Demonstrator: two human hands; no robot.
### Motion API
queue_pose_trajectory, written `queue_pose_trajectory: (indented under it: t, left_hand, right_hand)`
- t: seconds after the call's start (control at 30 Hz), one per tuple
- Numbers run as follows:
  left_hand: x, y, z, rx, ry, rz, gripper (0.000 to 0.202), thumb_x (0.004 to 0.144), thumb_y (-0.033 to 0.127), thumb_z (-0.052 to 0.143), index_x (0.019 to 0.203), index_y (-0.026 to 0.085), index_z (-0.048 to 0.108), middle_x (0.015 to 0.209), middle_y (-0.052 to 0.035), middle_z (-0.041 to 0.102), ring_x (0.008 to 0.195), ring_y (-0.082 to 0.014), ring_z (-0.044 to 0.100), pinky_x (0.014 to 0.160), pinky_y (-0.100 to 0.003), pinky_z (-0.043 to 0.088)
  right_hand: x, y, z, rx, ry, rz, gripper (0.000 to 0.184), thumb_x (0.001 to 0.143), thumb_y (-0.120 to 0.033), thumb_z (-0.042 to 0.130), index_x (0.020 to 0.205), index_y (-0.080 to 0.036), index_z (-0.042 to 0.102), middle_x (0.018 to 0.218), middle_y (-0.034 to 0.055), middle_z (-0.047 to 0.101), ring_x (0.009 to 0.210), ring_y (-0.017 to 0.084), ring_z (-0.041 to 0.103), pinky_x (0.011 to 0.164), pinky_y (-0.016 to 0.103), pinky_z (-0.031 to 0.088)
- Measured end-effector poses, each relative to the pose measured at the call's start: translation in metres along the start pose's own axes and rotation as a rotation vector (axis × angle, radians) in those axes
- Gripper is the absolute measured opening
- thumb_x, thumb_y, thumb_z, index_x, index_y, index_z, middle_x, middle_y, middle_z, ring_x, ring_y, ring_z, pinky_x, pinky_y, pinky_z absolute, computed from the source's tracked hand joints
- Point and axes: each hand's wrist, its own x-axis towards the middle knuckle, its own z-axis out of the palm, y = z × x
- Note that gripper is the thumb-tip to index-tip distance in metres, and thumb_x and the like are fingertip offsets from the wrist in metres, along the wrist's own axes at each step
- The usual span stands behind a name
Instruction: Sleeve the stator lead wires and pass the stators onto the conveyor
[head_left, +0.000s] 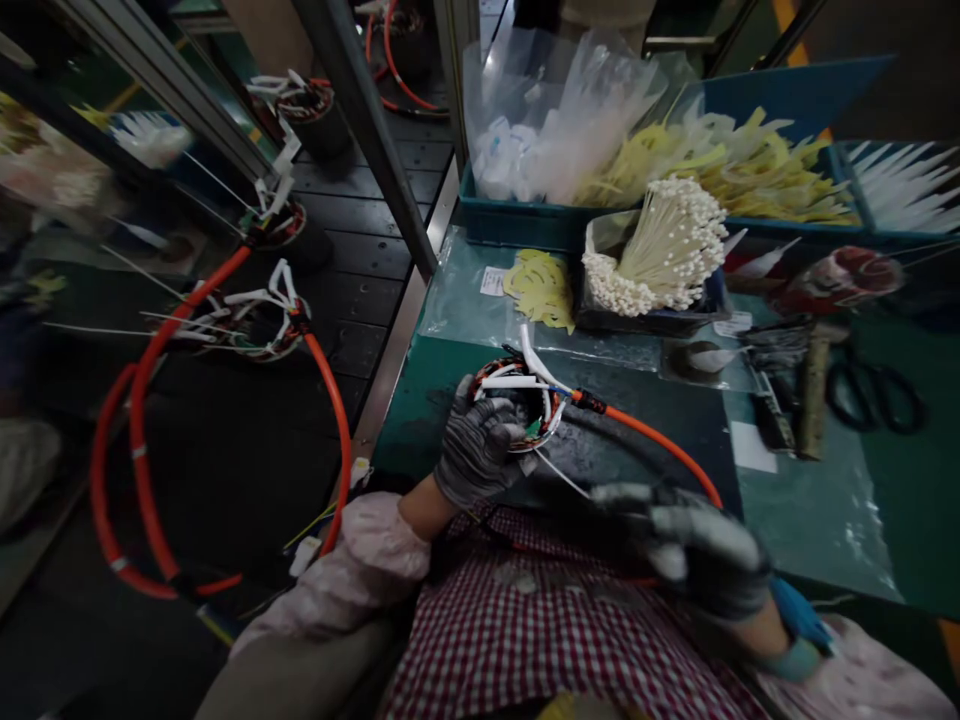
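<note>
My left hand (480,445), in a grey glove, is closed around the near left side of a motor stator (551,430), a ring of wound copper wire with white sleeves. An orange cable (660,440) leaves the stator to the right. From its near edge a thin white tie (564,474) runs taut to my right hand (690,545). That hand is gloved too and smeared by motion, with its fingers closed at the tie's end. The stator rests on a dark mat (645,395).
Behind the stator are a small box of thin white ties (660,250), yellow pieces (541,288) and blue bins (517,222). Scissors (876,390) and a hammer (814,390) lie right. More stators with orange cables (142,450) stand left, beyond a metal post (375,130).
</note>
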Motion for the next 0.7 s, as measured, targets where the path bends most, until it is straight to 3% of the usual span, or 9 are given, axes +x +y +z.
queue_pose_trajectory:
  t: [0.1,0.17,0.23,0.33,0.4,0.5,0.6,0.7]
  left_hand:
    - [-0.001,-0.002,0.000,0.003,-0.066,-0.008,0.023,0.094,0.050,0.071,0.100,0.029,0.067,0.101,0.0027,0.081,0.105,-0.0219,0.077,0.132,-0.061,0.035]
    - [0.000,-0.003,-0.001,-0.020,-0.060,0.005,0.022,0.095,0.049,0.071,0.103,0.029,0.067,0.106,0.0031,0.082,0.111,-0.0224,0.077,0.134,-0.061,0.031]
    - [0.003,-0.002,-0.002,-0.074,-0.018,0.027,0.018,0.097,0.043,0.071,0.108,0.029,0.067,0.110,0.0038,0.083,0.117,-0.0208,0.076,0.138,-0.057,0.025]
    - [0.008,0.000,-0.003,-0.140,0.067,0.040,0.012,0.097,0.034,0.071,0.107,0.028,0.066,0.105,0.0041,0.083,0.115,-0.0180,0.077,0.139,-0.050,0.024]
    - [0.009,0.001,-0.003,-0.156,0.092,0.026,0.010,0.095,0.032,0.073,0.102,0.028,0.067,0.099,0.0046,0.083,0.112,-0.0184,0.078,0.139,-0.050,0.027]
    - [0.009,0.000,-0.002,-0.159,0.063,0.009,0.011,0.092,0.033,0.074,0.101,0.030,0.069,0.103,0.0052,0.084,0.112,-0.0189,0.079,0.140,-0.053,0.024]
    - [0.009,-0.003,-0.004,-0.173,0.025,0.038,0.014,0.095,0.036,0.072,0.108,0.031,0.070,0.118,0.0039,0.084,0.121,-0.0172,0.077,0.142,-0.049,0.018]
    - [0.009,-0.006,-0.007,-0.181,0.004,0.049,0.019,0.098,0.039,0.071,0.115,0.032,0.071,0.121,0.0028,0.083,0.119,-0.0180,0.077,0.141,-0.050,0.020]
  right_hand:
    - [0.012,0.005,0.012,-0.060,-0.102,-0.034,0.024,0.105,-0.033,0.065,0.119,-0.027,0.082,0.072,0.0005,0.080,0.059,0.021,0.075,0.065,0.034,0.069]
    - [0.030,0.018,0.021,-0.158,-0.031,-0.132,0.022,0.104,-0.039,0.066,0.115,-0.029,0.082,0.094,0.0054,0.085,0.078,0.023,0.081,0.069,0.035,0.068]
    - [0.051,0.030,0.025,-0.272,0.031,-0.153,0.025,0.107,-0.041,0.063,0.117,-0.030,0.082,0.102,0.0069,0.085,0.087,0.025,0.081,0.076,0.037,0.067]
    - [0.079,0.033,0.024,-0.459,-0.051,0.000,0.033,0.107,-0.045,0.061,0.127,-0.028,0.081,0.100,0.0081,0.085,0.082,0.027,0.080,0.074,0.037,0.062]
    - [0.091,0.027,0.023,-0.520,-0.166,0.093,0.033,0.105,-0.046,0.064,0.120,-0.024,0.083,0.092,0.0086,0.084,0.075,0.026,0.077,0.069,0.035,0.057]
    - [0.099,0.017,0.023,-0.334,-0.167,0.148,0.028,0.102,-0.041,0.065,0.104,-0.020,0.084,0.089,0.0089,0.084,0.074,0.024,0.076,0.072,0.035,0.057]
    - [0.100,0.010,0.020,0.025,-0.092,0.196,0.027,0.101,-0.040,0.065,0.105,-0.020,0.083,0.098,0.0079,0.086,0.084,0.024,0.078,0.079,0.036,0.062]
    - [0.102,0.007,0.012,0.211,-0.232,0.226,0.027,0.101,-0.042,0.066,0.105,-0.021,0.084,0.102,0.0063,0.086,0.090,0.024,0.080,0.083,0.037,0.065]
